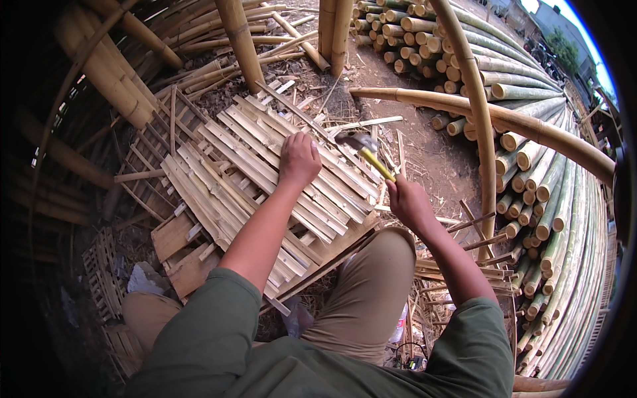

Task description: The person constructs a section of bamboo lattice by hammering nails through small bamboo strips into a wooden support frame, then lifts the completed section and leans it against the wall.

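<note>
My right hand [409, 202] is wrapped round the yellow handle of a hammer [376, 162]. The hammer's dark metal head is raised near the far right side of a panel of split bamboo slats [232, 156]. My left hand [300, 159] rests on the panel's upper middle with its fingers curled inward. Whatever those fingers pinch, if anything, is hidden under them. The slats lie side by side in slanting rows, with cross strips showing through the gaps. Beneath them a wooden board [189, 270] shows at the near left corner.
Stacked bamboo poles [524, 142] fill the right side. A bamboo rail [491, 113] and a curved upright pole [479, 132] stand before them. Another bamboo post [239, 43] rises beyond the panel. Loose strips stick out beside my right knee [375, 278].
</note>
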{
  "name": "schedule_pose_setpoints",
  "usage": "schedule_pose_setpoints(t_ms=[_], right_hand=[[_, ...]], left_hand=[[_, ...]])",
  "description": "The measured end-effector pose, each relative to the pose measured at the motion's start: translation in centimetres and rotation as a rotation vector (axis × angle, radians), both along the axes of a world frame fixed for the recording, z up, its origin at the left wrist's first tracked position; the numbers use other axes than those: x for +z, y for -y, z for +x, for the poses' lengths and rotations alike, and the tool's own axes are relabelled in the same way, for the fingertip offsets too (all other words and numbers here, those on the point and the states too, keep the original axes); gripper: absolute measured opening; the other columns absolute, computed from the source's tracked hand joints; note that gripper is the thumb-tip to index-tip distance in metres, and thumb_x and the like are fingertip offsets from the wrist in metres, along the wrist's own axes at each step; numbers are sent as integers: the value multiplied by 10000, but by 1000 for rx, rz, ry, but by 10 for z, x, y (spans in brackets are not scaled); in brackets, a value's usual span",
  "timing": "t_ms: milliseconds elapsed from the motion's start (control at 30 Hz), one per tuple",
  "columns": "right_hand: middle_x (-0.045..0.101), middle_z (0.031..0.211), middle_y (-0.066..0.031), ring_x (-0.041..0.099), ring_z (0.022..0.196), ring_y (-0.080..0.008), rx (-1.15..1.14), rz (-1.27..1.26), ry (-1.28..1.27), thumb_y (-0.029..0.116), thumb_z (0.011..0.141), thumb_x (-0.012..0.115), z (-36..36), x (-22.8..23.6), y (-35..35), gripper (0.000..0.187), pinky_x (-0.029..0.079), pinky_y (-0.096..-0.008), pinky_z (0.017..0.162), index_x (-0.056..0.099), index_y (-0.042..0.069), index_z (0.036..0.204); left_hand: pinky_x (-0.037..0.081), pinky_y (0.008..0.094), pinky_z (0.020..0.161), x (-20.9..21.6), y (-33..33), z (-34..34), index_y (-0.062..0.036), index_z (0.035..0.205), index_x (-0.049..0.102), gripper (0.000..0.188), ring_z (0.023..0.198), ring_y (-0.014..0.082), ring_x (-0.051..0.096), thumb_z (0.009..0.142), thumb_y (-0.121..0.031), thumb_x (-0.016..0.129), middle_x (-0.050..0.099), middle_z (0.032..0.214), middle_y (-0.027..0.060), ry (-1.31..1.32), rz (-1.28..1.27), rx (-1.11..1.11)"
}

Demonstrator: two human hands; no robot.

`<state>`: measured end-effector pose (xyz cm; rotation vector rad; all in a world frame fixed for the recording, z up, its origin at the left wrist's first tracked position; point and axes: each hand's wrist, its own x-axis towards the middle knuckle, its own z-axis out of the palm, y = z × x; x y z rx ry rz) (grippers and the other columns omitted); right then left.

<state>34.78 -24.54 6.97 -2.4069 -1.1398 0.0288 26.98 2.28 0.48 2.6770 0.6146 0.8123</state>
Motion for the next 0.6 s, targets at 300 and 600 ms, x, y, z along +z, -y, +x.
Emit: schedule_pose_setpoints(t_ms=[300, 600], right_hand=[[578, 687, -285, 569, 664, -470, -41, -32, -86, 325, 982, 488, -1, -14, -1, 410, 450, -535, 621, 552, -23, 775], [532, 586, -221, 539, 537, -432, 44, 193, 2, 250, 966, 547, -4, 10, 1, 298, 411, -492, 504, 506, 10, 793]], left_hand=[[350, 429, 1053, 0, 0, -6, -3, 1124, 522, 281, 1105, 322, 502, 902, -170, 480, 525, 1124, 171, -30, 0, 16], [315, 439, 1091, 2, -2, -5, 14, 1138, 494, 299, 1149, 348, 485, 912, -181, 476, 517, 1162, 200, 1, -78, 27]])
